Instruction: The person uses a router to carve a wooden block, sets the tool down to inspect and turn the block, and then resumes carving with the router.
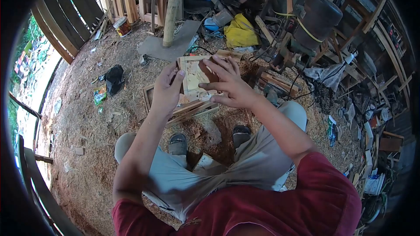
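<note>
In front of me, between my hands, is a pale wooden frame (190,78) with a light, blotchy panel inside its border. My left hand (167,88) is closed at the frame's left edge, thumb up and fingers curled around that side. Over the right part of the frame is my right hand (228,83), its fingers spread apart and nothing gripped in them. A dark brown patch shows beneath those fingers. Below the hands, wooden strips (192,112) and another frame piece (148,98) lie close to the ground.
Sawdust and shavings cover the ground (100,126). Ahead, a bamboo post (171,17) stands on a grey sheet (153,46), with a yellow cloth (242,30) to its right. A black bag (114,79) lies to the left. Timber and clutter fill the right, including a dark container (319,17).
</note>
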### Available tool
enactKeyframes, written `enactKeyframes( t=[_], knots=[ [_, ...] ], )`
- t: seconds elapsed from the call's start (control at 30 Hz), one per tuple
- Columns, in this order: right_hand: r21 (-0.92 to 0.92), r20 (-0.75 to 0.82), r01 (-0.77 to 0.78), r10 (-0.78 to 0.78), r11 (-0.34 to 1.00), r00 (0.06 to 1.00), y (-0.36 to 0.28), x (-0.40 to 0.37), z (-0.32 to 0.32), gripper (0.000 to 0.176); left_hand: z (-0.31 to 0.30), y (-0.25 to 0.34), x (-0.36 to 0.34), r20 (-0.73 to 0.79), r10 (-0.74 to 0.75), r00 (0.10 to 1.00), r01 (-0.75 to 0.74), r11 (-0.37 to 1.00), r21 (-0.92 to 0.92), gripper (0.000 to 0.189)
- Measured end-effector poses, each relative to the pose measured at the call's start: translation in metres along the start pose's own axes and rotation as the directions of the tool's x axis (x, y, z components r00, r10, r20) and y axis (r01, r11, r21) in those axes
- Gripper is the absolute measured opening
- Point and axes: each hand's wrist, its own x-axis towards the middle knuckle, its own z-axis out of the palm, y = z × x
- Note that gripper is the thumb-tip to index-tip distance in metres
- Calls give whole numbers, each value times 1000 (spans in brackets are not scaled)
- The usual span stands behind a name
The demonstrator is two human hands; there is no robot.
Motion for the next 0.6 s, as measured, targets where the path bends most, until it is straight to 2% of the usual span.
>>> enactKeyframes(
  t=[0.03, 0.13, 0.23, 0.3, 0.4, 0.43, 0.53, 0.6],
  knots=[
    [16, -22, -13, 13, 1000, 1000, -1, 2, -2, 35, 1, 1, 0, -25, 49, 999, -49, 999, 9, 41],
    [-91, -91, -80, 72, 993, 993, -1, 3, -15, 27, 0, -5, 2, 17, 246, 969, -246, 957, 151, 43],
    [-165, -214, -142, 105, 976, 971, 1, 1, -17, 23, 5, 3, -2, 50, 330, 943, -334, 925, 180, 43],
    [-232, -258, -166, 104, 958, 960, 0, 3, -17, 27, 9, 5, -7, 27, 358, 933, -355, 907, 225, 43],
    [-198, -343, -180, 104, 963, 934, -12, 3, -5, 34, 14, 7, -14, 2, 448, 894, -430, 856, 287, 45],
    [-170, -339, -161, 96, 972, 936, -15, 2, 0, 43, 15, 7, -15, -3, 483, 876, -459, 834, 305, 46],
    [-102, -327, -89, 51, 991, 944, -35, 3, 12, 49, 17, 0, -16, -18, 502, 865, -473, 825, 309, 44],
    [-106, -270, -74, 42, 992, 962, -40, 0, 18, 49, 17, -4, -21, -3, 486, 874, -441, 795, 416, 43]
  ],
)
